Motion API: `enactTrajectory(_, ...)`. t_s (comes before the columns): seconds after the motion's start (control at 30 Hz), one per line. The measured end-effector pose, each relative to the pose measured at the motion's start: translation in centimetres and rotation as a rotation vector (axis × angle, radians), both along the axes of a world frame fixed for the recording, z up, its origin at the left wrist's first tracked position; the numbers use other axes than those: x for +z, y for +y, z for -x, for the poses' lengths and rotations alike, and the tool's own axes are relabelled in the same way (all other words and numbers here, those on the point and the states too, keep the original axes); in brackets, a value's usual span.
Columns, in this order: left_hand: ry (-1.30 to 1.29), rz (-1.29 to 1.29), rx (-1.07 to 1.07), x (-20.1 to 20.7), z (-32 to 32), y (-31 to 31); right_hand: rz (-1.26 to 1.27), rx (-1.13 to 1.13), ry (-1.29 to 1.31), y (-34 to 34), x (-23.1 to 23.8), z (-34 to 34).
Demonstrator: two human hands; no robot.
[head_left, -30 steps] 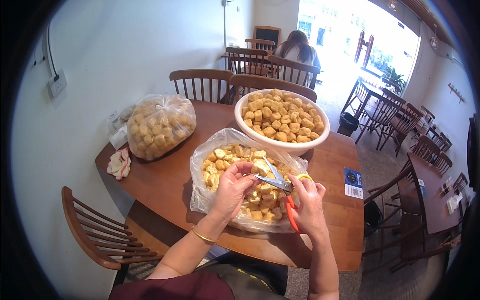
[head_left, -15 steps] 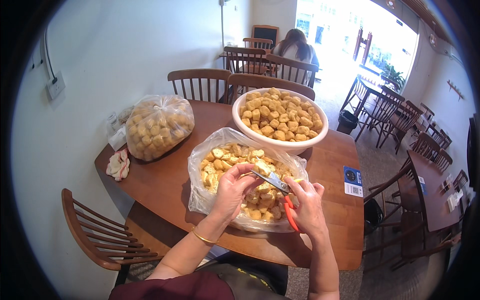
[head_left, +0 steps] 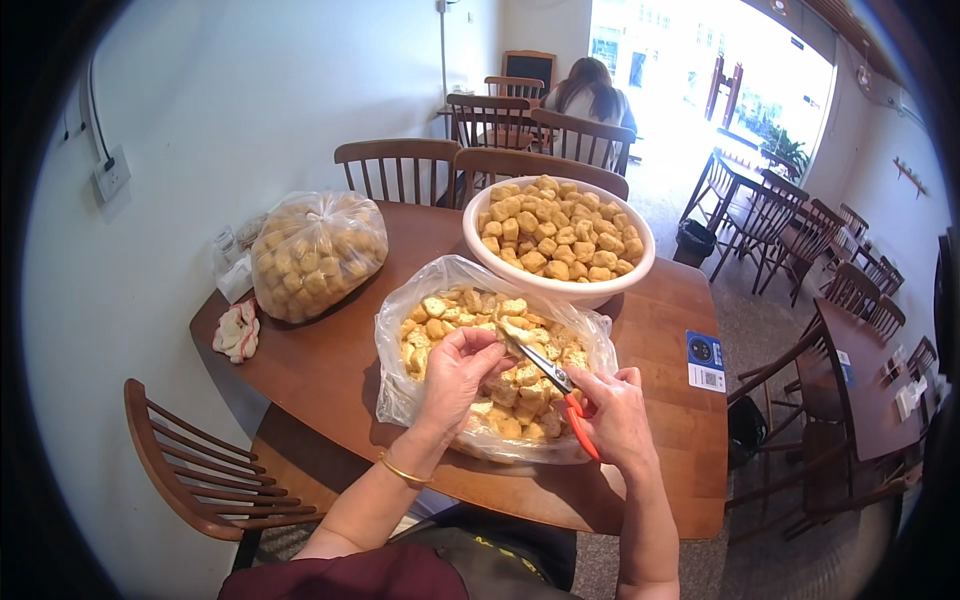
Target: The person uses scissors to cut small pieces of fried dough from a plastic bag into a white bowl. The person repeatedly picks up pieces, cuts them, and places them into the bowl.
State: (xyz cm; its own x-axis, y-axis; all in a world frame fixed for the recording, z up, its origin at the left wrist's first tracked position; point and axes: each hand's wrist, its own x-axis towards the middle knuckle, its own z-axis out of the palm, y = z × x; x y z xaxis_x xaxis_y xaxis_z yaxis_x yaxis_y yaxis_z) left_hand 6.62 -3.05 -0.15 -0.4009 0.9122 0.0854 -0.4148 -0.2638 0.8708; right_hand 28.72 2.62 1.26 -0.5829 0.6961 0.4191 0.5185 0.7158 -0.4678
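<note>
My left hand [head_left: 460,372] is closed, its fingertips pinching a fried tofu puff [head_left: 512,332] partly hidden by the fingers. In my right hand [head_left: 612,412] is a pair of scissors [head_left: 545,367] with red handles, its blades pointing up and left to the puff. Both hands are over a clear plastic bag [head_left: 392,395], spread wide on the table and filled with cut tofu puffs [head_left: 525,398] showing pale insides. Just behind it a pale round basin [head_left: 645,262] is heaped with whole golden puffs [head_left: 560,228].
A tied plastic bag of puffs [head_left: 318,255] stands at the table's left, near a white glove [head_left: 237,332]. A blue and white card [head_left: 706,362] lies on the wooden table [head_left: 665,450] at right. Chairs surround it; a person [head_left: 592,105] sits farther back.
The scissors have tilted more steeply, their blades now against the puff at my left fingertips. My right hand has shifted slightly, and my left fingers have curled in.
</note>
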Motion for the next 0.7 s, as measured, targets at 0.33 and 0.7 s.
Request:
enactTrajectory(0.33,0.747,-0.046,0.198,3.4,1.2,0.7,-0.083,-0.137,0.087,0.9,-0.2,-0.8)
enactTrajectory(0.7,1.616,0.193,0.011,9.4,0.5,19.8,-0.152,-0.226,0.021,1.8,-1.5,-0.8)
